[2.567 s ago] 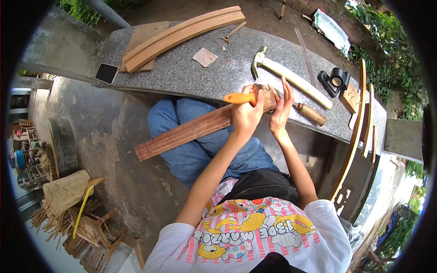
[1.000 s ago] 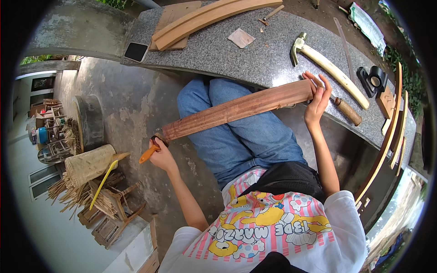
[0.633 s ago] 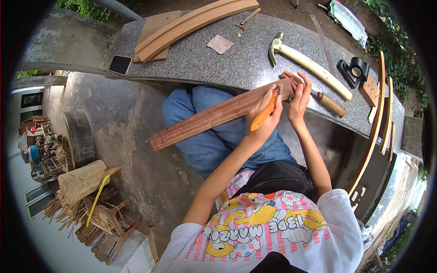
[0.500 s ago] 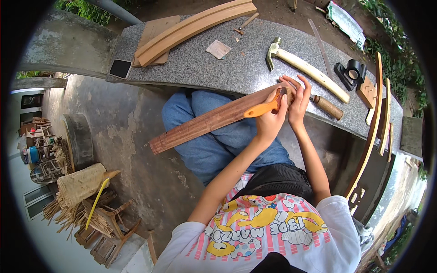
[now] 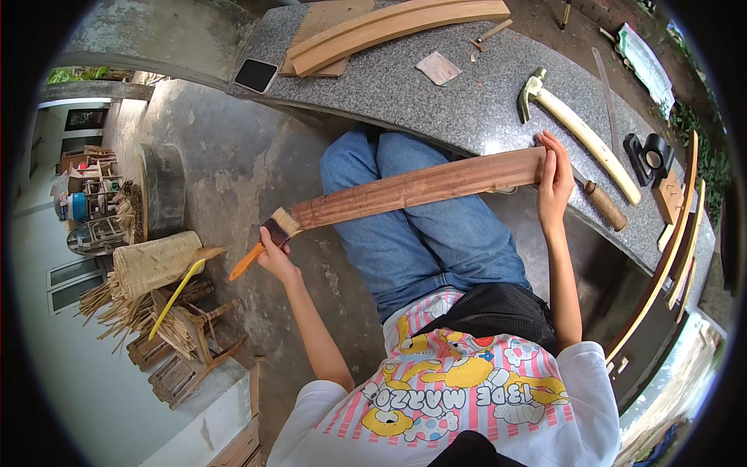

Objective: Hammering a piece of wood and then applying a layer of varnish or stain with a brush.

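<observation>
A long reddish-brown wooden board (image 5: 424, 187) lies across my thighs, its right end close to the stone table's edge. My right hand (image 5: 554, 180) grips that right end, fingers behind it and thumb along the front. At the far left end, my left hand (image 5: 274, 255) is closed round a paintbrush (image 5: 283, 225) with pale bristles, a dark ferrule and an orange handle. The bristles are at the board's left tip; whether they touch it I cannot tell.
On the grey granite table (image 5: 373, 86) lie a claw hammer (image 5: 587, 140), a wooden-handled tool (image 5: 604, 205), a curved wooden piece (image 5: 397, 33), a phone (image 5: 256, 75), a sandpaper-like square (image 5: 438, 68) and a black clamp-like device (image 5: 650, 159). Bundled sticks (image 5: 124, 303) stand at left.
My left hand has swept the paintbrush from the board's right end to its left end. My right hand now grips the right end alone, and the view has shifted.
</observation>
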Demonstrator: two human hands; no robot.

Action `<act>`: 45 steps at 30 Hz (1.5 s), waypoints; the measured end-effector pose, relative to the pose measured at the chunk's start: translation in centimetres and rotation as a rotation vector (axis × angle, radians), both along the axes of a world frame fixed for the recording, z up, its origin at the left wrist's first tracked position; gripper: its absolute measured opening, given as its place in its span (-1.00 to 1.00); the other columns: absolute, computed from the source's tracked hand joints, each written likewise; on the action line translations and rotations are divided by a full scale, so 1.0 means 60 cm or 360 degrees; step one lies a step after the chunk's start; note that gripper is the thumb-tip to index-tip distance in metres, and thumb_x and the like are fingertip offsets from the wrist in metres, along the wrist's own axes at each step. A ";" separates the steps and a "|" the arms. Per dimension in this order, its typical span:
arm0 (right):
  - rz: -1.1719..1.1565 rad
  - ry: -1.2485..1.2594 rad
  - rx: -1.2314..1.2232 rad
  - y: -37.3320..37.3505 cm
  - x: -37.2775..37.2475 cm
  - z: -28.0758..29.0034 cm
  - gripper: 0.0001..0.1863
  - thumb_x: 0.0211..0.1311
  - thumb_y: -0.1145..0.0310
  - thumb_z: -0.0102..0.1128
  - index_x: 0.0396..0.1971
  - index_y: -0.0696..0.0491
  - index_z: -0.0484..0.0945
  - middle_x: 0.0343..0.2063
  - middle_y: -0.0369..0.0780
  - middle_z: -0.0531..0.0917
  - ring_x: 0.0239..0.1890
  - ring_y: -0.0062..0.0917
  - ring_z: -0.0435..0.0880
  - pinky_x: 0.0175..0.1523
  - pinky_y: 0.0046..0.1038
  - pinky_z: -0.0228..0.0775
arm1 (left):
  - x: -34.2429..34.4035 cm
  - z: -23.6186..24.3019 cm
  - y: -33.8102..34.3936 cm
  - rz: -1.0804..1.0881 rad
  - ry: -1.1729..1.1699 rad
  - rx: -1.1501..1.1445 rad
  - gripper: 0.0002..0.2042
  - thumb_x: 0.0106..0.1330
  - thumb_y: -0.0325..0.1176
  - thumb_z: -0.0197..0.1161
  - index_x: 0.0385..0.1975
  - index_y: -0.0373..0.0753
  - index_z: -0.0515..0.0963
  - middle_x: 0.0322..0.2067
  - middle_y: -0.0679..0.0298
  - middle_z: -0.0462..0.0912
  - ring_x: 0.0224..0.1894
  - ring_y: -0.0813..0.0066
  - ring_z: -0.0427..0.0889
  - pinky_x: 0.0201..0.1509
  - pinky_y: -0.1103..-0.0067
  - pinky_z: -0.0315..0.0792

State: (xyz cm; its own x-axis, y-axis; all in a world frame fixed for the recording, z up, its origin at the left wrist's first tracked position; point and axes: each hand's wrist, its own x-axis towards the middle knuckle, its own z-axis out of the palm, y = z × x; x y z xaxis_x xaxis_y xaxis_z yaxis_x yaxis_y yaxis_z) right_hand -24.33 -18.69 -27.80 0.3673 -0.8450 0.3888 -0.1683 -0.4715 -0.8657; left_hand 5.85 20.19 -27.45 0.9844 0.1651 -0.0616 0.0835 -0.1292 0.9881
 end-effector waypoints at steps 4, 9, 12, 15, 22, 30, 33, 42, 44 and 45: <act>-0.0197 0.0769 -0.0445 0.003 -0.011 0.037 -0.74 0.36 0.33 0.08 -0.19 0.24 0.59 -0.05 -0.03 0.50 -0.04 -0.19 0.52 0.03 -0.24 0.35 | 0.021 0.010 0.027 -0.0080 0.0488 -0.0819 -0.66 0.34 -0.09 0.21 -0.13 -0.25 0.49 -0.18 0.29 0.56 -0.12 0.51 0.53 -0.11 0.55 0.39; 0.0015 0.0850 -0.0035 0.008 -0.018 0.063 -0.57 0.33 0.21 0.15 -0.24 0.39 0.51 -0.16 0.04 0.47 -0.19 -0.16 0.49 -0.03 -0.27 0.34 | 0.016 0.012 -0.003 -0.0554 0.0669 -0.0709 -0.62 0.35 -0.08 0.21 -0.04 -0.25 0.46 -0.04 0.24 0.55 0.02 0.42 0.50 0.10 0.46 0.35; 0.0001 0.0899 0.0102 0.021 -0.004 0.071 -0.51 0.32 0.17 0.16 -0.23 0.43 0.48 -0.15 0.08 0.46 -0.15 -0.14 0.50 -0.03 -0.26 0.34 | 0.014 0.012 -0.014 -0.0603 0.0614 -0.0292 -0.67 0.33 -0.10 0.24 -0.11 -0.24 0.50 -0.17 0.30 0.59 -0.09 0.51 0.54 0.01 0.50 0.37; -0.0016 0.0935 0.0089 0.026 -0.005 0.068 -0.39 0.25 0.05 0.23 -0.19 0.45 0.47 -0.13 0.10 0.44 -0.11 -0.13 0.49 0.01 -0.27 0.34 | 0.009 0.011 -0.024 -0.0563 0.0509 -0.0268 -0.70 0.32 -0.12 0.26 -0.17 -0.23 0.52 -0.25 0.36 0.60 -0.18 0.57 0.55 -0.05 0.53 0.38; 0.0140 0.0561 0.0383 0.032 -0.046 0.073 -0.43 0.15 0.15 0.37 -0.06 0.35 0.46 0.09 -0.05 0.41 0.12 -0.33 0.46 0.09 -0.34 0.40 | -0.018 0.032 -0.040 -0.0762 0.0267 -0.0637 -0.50 0.43 -0.13 0.03 0.21 -0.38 0.35 0.18 0.19 0.46 0.20 0.46 0.42 0.30 0.51 0.19; 0.0266 0.0533 0.0134 0.041 -0.096 0.072 -0.48 -0.10 0.40 0.51 -0.10 0.13 0.47 0.00 -0.12 0.60 0.12 -0.30 0.53 0.26 -0.29 0.30 | -0.035 0.018 -0.012 -0.0842 0.0296 -0.0667 -0.41 0.48 -0.07 -0.13 0.33 -0.43 0.16 0.33 0.19 0.26 0.37 0.43 0.20 0.42 0.50 0.03; 0.0303 0.0554 0.0108 0.032 -0.105 0.074 -0.45 -0.14 0.38 0.53 -0.09 0.12 0.49 -0.03 -0.15 0.62 0.07 -0.34 0.57 0.19 -0.34 0.34 | -0.047 0.024 -0.013 -0.0731 0.0228 -0.0626 -0.43 0.48 -0.08 -0.14 0.28 -0.47 0.23 0.29 0.13 0.31 0.33 0.39 0.27 0.39 0.48 0.11; 0.0614 0.0240 0.0437 -0.013 -0.106 0.023 -0.44 -0.24 0.38 0.58 -0.13 0.12 0.56 -0.14 -0.29 0.60 -0.16 -0.58 0.57 0.00 -0.45 0.43 | -0.177 0.126 -0.262 -0.0669 -0.0164 -0.0395 -0.68 0.44 -0.23 0.11 -0.14 -0.44 0.51 -0.25 0.30 0.59 -0.28 0.68 0.55 -0.22 0.70 0.43; 0.0625 0.0310 0.0409 -0.012 -0.102 0.033 -0.44 -0.24 0.39 0.57 -0.12 0.13 0.57 -0.14 -0.28 0.61 -0.14 -0.56 0.58 0.01 -0.45 0.42 | -0.244 0.139 -0.342 -0.1121 -0.0084 -0.0564 -0.74 0.43 -0.28 0.13 -0.24 -0.40 0.59 -0.39 0.42 0.60 -0.38 0.77 0.52 -0.32 0.75 0.40; 0.0635 0.0373 0.0386 -0.012 -0.101 0.037 -0.44 -0.23 0.40 0.56 -0.11 0.14 0.59 -0.14 -0.28 0.62 -0.12 -0.54 0.58 0.03 -0.45 0.41 | -0.277 0.135 -0.378 -0.1349 0.0043 -0.0563 -0.75 0.43 -0.30 0.14 -0.28 -0.42 0.60 -0.42 0.47 0.59 -0.41 0.79 0.50 -0.36 0.77 0.37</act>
